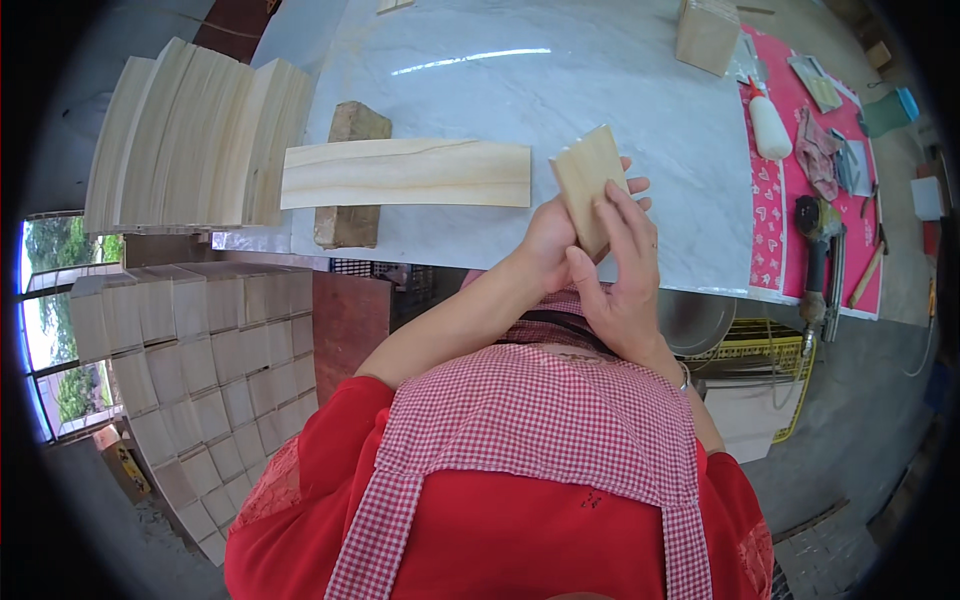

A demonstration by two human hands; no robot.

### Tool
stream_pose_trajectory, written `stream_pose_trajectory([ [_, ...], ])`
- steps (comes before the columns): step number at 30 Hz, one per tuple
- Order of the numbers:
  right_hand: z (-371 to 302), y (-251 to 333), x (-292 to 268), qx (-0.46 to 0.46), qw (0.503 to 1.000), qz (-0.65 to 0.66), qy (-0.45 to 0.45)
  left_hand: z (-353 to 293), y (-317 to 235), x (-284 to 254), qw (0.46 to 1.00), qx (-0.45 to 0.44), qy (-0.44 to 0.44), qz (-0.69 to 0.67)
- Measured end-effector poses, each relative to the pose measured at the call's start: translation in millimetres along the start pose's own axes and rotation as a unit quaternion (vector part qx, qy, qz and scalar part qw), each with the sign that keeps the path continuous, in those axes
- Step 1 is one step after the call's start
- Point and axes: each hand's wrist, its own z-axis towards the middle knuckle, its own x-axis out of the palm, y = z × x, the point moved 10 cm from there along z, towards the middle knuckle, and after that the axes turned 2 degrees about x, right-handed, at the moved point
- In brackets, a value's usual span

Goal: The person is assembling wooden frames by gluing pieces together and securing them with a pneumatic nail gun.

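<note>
A short pale wooden board is held tilted above the near edge of the table. My left hand grips it from beneath, its fingertips showing past the right edge of the wood. Over the board's near part lies my right hand, fingers stretched out, with fingertips touching the upper face and the thumb apart. To the left, a long thin wooden plank rests across a rough wooden block on the marble-patterned tabletop.
Tall stacks of thin boards stand at the far left, with stacked wooden pieces below. At right, a pink cloth bears a white glue bottle, a rag and a power tool. A wooden block sits at the back.
</note>
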Motion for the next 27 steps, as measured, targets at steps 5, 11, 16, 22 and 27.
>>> stream_pose_trajectory([
  [5,-12,-50,2,0.242,0.942,0.23,0.004,6,-18,-17,0.875,0.13,-0.029,0.465],
  [11,-25,-80,-3,0.177,0.976,0.124,-0.007,-26,-73,17,0.284,0.257,0.038,0.923],
  [16,-15,-72,16,0.121,0.992,0.029,-0.031,-11,-122,-12,0.186,0.167,0.032,0.968],
  [22,3,-56,44,0.098,0.994,-0.006,-0.044,-5,-129,-17,0.275,0.092,0.035,0.956],
  [27,10,-53,64,0.109,0.994,-0.016,-0.014,-32,-133,48,0.441,0.193,0.055,0.875],
])
